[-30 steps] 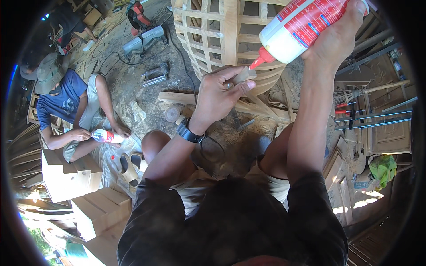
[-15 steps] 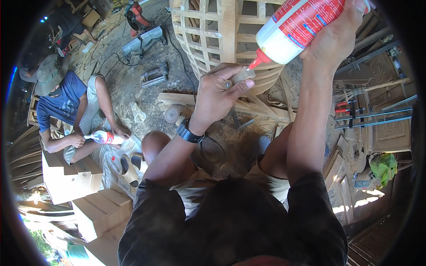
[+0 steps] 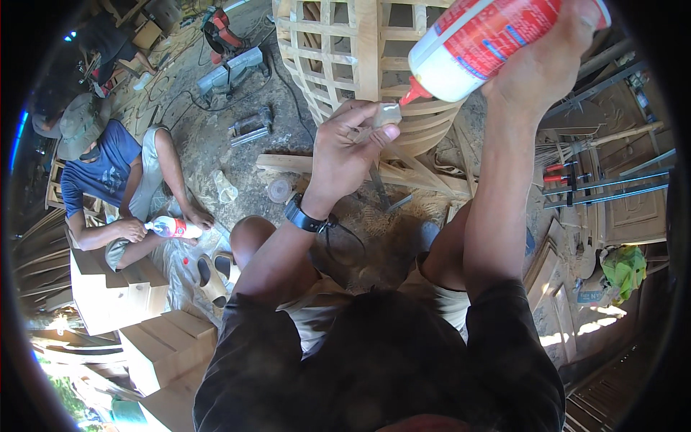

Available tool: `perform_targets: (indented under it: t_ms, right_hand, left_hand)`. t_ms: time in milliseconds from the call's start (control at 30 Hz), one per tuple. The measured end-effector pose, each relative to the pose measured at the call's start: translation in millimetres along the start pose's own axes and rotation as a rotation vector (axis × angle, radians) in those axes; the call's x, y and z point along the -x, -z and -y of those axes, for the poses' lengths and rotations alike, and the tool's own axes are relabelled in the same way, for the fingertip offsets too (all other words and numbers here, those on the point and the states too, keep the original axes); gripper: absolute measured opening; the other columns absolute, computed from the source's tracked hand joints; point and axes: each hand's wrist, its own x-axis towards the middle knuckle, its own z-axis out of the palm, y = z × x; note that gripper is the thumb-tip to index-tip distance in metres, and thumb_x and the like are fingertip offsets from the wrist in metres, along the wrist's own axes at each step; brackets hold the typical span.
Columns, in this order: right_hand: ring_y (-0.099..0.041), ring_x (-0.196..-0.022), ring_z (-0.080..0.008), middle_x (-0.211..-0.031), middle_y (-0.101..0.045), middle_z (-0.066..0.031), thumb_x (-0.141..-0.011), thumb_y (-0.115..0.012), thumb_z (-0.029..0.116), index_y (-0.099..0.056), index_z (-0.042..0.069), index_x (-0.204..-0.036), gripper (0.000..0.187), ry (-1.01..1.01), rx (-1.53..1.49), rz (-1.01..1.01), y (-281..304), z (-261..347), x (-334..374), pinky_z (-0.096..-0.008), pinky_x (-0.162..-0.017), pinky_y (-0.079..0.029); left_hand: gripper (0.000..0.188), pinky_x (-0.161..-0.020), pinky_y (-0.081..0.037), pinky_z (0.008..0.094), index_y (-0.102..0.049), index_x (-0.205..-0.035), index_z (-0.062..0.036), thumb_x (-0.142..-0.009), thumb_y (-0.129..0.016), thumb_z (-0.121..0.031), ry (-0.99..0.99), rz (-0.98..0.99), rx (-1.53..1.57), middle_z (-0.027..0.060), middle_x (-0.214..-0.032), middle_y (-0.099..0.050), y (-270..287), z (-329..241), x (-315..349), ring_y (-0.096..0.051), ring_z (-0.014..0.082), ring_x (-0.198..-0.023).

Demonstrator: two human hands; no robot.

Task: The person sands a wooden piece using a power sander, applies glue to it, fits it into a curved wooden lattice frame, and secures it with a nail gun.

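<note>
In my right hand [image 3: 540,79] is a red and white glue bottle [image 3: 468,54], tilted with its red nozzle pointing down and left. My left hand [image 3: 349,147] pinches a small wooden block [image 3: 387,115] between thumb and fingers. The block's upper face looks wet and pale. A small gap separates the nozzle tip from the block. Just beyond both hands rises a curved wooden lattice frame [image 3: 368,50] made of crossing slats.
At left, a seated person in a blue shirt [image 3: 108,162] holds another glue bottle [image 3: 175,227]. A power tool [image 3: 229,70] with a cable and a metal tool [image 3: 252,126] lie on the floor. Wooden boxes [image 3: 162,345] stand lower left; bar clamps [image 3: 612,189] lie right.
The nozzle tip has come off the block, which has turned so its upper face shows. My left hand has shifted slightly left. The bottle is still tilted.
</note>
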Motion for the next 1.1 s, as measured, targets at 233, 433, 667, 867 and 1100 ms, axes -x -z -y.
perform_targets:
  t_ms: [233, 433, 667, 867, 1100]
  right_hand:
    - [-0.063, -0.069, -0.0134, -0.086, -0.063, -0.0015, -0.100, -0.050, 0.044, -0.057, 0.012, -0.112, 0.035, 0.167, -0.281, -0.019, 19, -14, -11, -0.0274, -0.061, -0.054]
    - [-0.059, -0.081, -0.0102, -0.093, -0.057, -0.0007, -0.099, -0.049, 0.046, -0.053, 0.012, -0.114, 0.037, 0.373, -0.109, -0.046, 9, -11, -7, -0.0265, -0.072, -0.050]
    - [-0.054, -0.080, -0.0094, -0.091, -0.053, 0.0000, -0.100, -0.046, 0.049, -0.051, 0.011, -0.112, 0.040, 0.430, -0.025, -0.008, 5, -13, -3, -0.0263, -0.072, -0.046]
    - [-0.052, -0.086, -0.0089, -0.095, -0.051, -0.0001, -0.101, -0.040, 0.052, -0.049, 0.011, -0.111, 0.044, 0.541, 0.044, 0.079, 11, -22, -4, -0.0286, -0.078, -0.045]
    - [-0.052, -0.107, -0.0131, -0.115, -0.050, -0.0041, -0.100, -0.038, 0.055, -0.047, 0.009, -0.125, 0.053, 0.425, -0.041, -0.292, -6, -15, -5, -0.0342, -0.094, -0.043]
  left_hand:
    - [0.021, -0.084, -0.054, 0.0277, -0.065, -0.108, -0.0097, -0.094, -0.067, -0.026, 0.503, -0.111, 0.974, 0.0029, -0.097, -0.069, 1, -3, -2, -0.067, 0.0139, -0.095]
    - [0.020, -0.081, -0.055, 0.0279, -0.062, -0.102, -0.0155, -0.093, -0.067, -0.033, 0.679, -0.221, 1.329, 0.0003, -0.095, -0.069, -1, 4, -4, -0.068, 0.0130, -0.093]
    - [0.028, -0.082, -0.054, 0.0282, -0.059, -0.108, -0.0096, -0.094, -0.066, -0.033, 0.638, -0.237, 1.400, 0.0019, -0.099, -0.067, -7, -3, -5, -0.066, 0.0122, -0.096]
    - [0.020, -0.083, -0.056, 0.0295, -0.060, -0.101, -0.0115, -0.094, -0.065, -0.030, 0.633, -0.235, 1.462, 0.0034, -0.095, -0.068, -8, -9, -5, -0.067, 0.0139, -0.096]
    - [0.020, -0.088, -0.056, 0.0295, -0.060, -0.106, -0.0128, -0.093, -0.065, -0.028, 0.612, -0.258, 1.539, 0.0049, -0.104, -0.068, -9, -9, -8, -0.066, 0.0149, -0.103]
